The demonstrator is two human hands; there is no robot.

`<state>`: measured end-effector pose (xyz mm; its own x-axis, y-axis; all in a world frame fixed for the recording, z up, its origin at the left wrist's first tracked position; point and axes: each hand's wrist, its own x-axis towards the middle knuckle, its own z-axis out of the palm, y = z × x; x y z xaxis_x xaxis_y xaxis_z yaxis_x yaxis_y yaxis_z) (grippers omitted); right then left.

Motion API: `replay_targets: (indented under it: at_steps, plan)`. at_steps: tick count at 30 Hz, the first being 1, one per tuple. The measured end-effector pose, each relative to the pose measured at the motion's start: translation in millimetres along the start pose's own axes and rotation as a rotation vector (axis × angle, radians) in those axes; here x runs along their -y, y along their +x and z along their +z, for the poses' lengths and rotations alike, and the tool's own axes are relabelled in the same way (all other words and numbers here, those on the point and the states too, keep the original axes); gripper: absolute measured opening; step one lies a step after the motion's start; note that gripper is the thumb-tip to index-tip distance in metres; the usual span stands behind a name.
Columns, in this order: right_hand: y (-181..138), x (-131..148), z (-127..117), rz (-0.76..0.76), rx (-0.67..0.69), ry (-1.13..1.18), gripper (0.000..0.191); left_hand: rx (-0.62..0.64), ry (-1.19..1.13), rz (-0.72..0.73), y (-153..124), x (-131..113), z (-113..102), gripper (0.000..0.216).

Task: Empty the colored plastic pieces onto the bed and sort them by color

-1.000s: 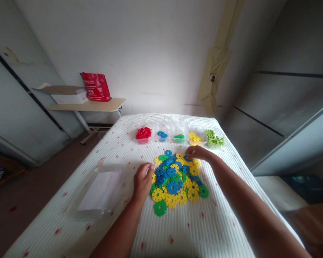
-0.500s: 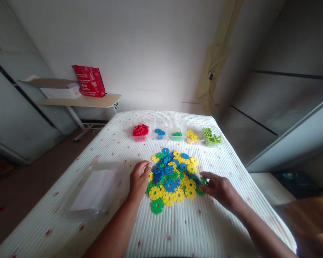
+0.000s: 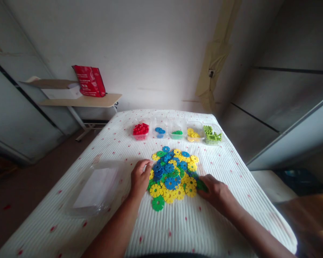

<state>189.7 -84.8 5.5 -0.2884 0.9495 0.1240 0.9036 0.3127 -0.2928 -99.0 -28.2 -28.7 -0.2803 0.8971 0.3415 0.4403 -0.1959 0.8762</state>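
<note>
A heap of flat plastic gear discs (image 3: 173, 172) in yellow, blue and green lies mid-table on a white ribbed cloth (image 3: 177, 222). My left hand (image 3: 140, 178) rests at the heap's left edge, fingers curled against the discs. My right hand (image 3: 214, 190) lies at the heap's lower right edge, its fingers pressed on a green disc (image 3: 201, 185). One green disc (image 3: 158, 203) sits alone in front of the heap. Beyond the heap stands a row of small clear tubs: red pieces (image 3: 140, 129), blue (image 3: 159, 131), green (image 3: 177, 134), yellow (image 3: 193, 134), lime (image 3: 212, 135).
A large clear plastic box (image 3: 97, 188) lies to the left of my left hand. A side table (image 3: 83, 101) with a red bag (image 3: 89, 81) stands by the back wall. Grey cabinet panels (image 3: 285, 104) flank the right.
My right hand drew back from the heap's far edge to its lower right edge, then slid slightly inward against the discs. My left hand has barely moved.
</note>
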Motion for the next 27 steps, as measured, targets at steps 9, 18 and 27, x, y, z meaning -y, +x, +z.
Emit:
replay_targets:
  at_steps: [9,18,27]
  plan:
    - [10,-26,-16,0.255,0.019,0.667,0.044,-0.002,-0.014,-0.002,0,-1,0,0.024]
    - [-1,-6,-15,-0.199,0.044,-0.059,0.036,-0.005,-0.004,0.010,0,0,1,0.024]
    - [-4,-26,-18,-0.102,0.022,-0.065,0.035,0.013,0.015,0.038,0,4,1,0.024]
